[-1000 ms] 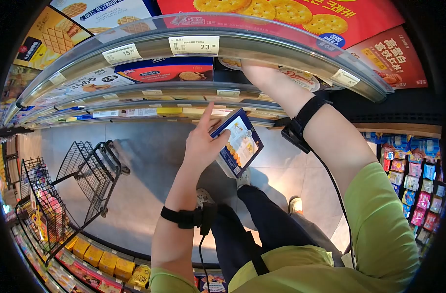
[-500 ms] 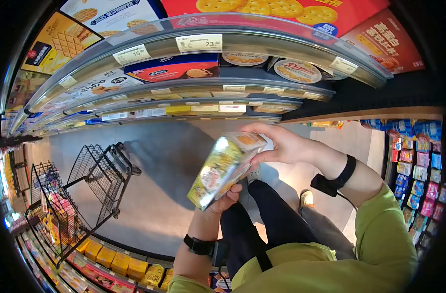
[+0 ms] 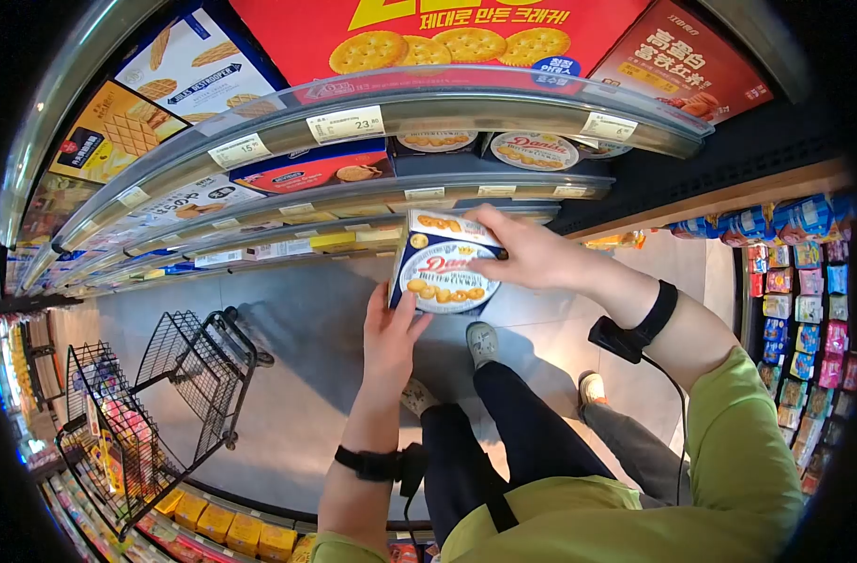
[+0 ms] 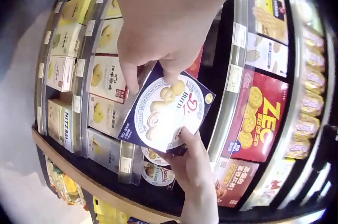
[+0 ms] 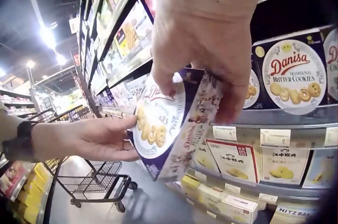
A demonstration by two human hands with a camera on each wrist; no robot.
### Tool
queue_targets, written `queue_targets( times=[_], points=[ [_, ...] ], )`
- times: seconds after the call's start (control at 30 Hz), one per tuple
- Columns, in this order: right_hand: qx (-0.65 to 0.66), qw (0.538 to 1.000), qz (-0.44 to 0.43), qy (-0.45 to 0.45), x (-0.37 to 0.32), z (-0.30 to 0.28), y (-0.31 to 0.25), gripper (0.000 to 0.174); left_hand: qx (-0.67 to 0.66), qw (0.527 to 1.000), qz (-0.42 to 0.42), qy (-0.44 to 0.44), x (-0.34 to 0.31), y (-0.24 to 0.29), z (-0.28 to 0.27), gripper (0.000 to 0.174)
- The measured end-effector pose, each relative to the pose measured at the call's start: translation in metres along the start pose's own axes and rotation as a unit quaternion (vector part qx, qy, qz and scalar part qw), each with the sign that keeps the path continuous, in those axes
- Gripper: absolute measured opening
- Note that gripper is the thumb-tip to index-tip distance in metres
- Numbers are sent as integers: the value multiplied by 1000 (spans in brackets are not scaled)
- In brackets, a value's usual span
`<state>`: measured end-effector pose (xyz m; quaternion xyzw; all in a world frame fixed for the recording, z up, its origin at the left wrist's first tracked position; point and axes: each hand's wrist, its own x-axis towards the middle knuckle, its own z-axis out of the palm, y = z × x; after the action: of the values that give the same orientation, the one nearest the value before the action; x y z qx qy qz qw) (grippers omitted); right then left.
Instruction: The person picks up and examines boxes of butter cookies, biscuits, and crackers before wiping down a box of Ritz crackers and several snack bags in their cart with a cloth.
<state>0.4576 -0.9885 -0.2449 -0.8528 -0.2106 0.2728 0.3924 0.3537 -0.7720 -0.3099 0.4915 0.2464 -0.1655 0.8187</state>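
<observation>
A dark blue box of Danisa butter cookies (image 3: 447, 277) is held in front of the shelves, its round white label facing up toward the head camera. My right hand (image 3: 536, 253) grips its right side, thumb on the front. The left hand (image 3: 391, 328) holds the lower left corner between thumb and fingers. In the left wrist view the left hand (image 4: 163, 29) comes from above, with the right hand (image 4: 195, 166) at the opposite edge. The right wrist view shows the box's printed side panel (image 5: 195, 124) under my right hand (image 5: 206, 50).
Similar Danisa boxes (image 3: 534, 150) stand on the shelf below the top one. Above them are a red cracker box (image 3: 447, 47) and waffle boxes (image 3: 189, 70). A black wire shopping cart (image 3: 189, 366) with goods stands at left. Another person's shoe (image 3: 592, 388) is at right.
My right hand has come back from the shelf to the box. The box, showing a yellow-green side half a second ago, is turned label up and raised toward the shelves.
</observation>
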Motion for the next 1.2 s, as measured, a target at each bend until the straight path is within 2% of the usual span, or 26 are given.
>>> queue_targets(
  times=[0.03,0.07,0.1,0.13,0.2,0.3,0.33,0.4,0.47,0.53,0.6,0.77,0.83,0.97,1.03,1.13,1.2],
  points=[
    [-12,999,-3,41,4,-3,-2,52,-45,999,15,2,12,1,5,57],
    [-15,999,-4,41,6,-7,-4,52,-92,995,31,4,24,1,10,57],
    [-155,979,-47,121,9,-10,-5,52,-117,991,58,-14,36,3,15,54],
    [-290,932,-90,196,10,-12,-8,52,-121,991,59,-12,46,6,23,54],
    [-280,937,-77,193,12,-16,-13,52,-191,976,67,76,66,13,40,50],
    [-330,892,-135,279,18,-17,-6,48,-242,965,44,95,82,21,59,43],
    [-330,891,-140,277,22,-17,-3,48,-255,961,28,100,84,25,66,41],
    [-375,862,-154,305,28,-17,6,48,-272,957,21,97,88,30,74,40],
    [-381,862,-149,300,35,-16,14,47,-281,960,-2,10,94,30,76,36],
    [-384,859,-148,305,41,-15,21,47,-277,961,-4,11,98,30,77,34],
    [-381,861,-143,307,47,-14,23,48,-275,961,1,-27,102,30,76,35],
    [-365,860,-135,329,67,-15,27,55,-264,964,-2,-26,105,36,77,40],
    [-372,876,-84,295,74,-16,32,46,-264,964,-2,-28,105,36,77,43],
    [-370,887,-66,267,83,-23,31,39,-225,973,20,-41,100,31,71,50],
    [-419,849,-117,301,85,-25,30,36,-211,976,28,-47,96,30,67,52],
    [-438,832,-127,314,89,-27,34,33,-158,986,31,-41,89,30,65,50],
    [-419,850,-116,296,91,-27,37,34,-134,990,28,-26,85,30,65,46]
  ],
)
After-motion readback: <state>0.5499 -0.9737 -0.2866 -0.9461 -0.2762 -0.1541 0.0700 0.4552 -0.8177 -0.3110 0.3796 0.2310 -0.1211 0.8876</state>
